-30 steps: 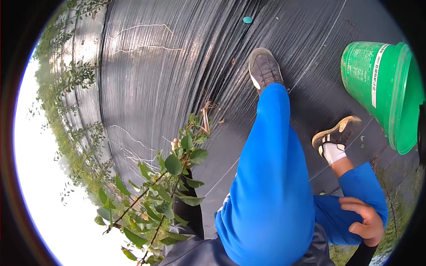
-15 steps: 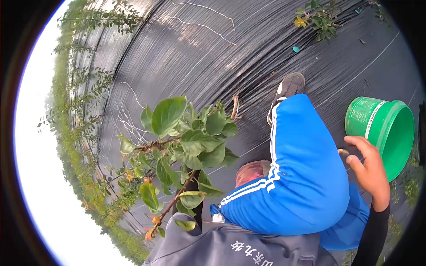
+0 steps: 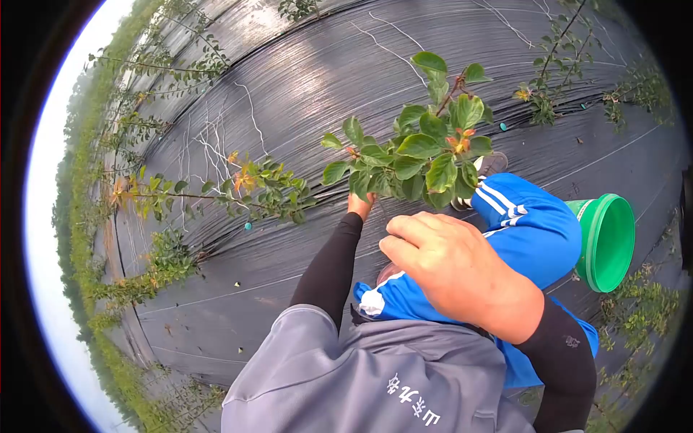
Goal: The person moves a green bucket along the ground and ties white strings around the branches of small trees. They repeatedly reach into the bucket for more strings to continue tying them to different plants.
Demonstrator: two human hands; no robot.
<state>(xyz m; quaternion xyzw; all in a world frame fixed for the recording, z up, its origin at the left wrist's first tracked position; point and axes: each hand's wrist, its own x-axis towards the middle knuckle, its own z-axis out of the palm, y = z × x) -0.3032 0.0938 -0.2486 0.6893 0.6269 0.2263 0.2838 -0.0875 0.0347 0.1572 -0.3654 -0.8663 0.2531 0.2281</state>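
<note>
A leafy young tree shoot [image 3: 419, 148] with reddish tip leaves stands in front of me. My left hand [image 3: 362, 205] reaches in at its base. Leaves cover the fingers there, so their grip is hidden. Closer to the camera, my right hand [image 3: 455, 265] is raised over my blue trousers [image 3: 538, 238], just below the foliage. Its back faces me and the fingers curl together; whatever they may hold is out of sight.
A green bucket [image 3: 613, 245] lies within view beyond my right knee. Black ground sheeting [image 3: 289, 115] spreads around, with white strings [image 3: 209, 144] on it. Other saplings [image 3: 245, 187] stand to the left and at upper right [image 3: 552, 65].
My left hand has come into view at the shoot's base. The right hand has moved from beside the bucket toward the shoot, its fingers curling in. The camera view has shifted.
</note>
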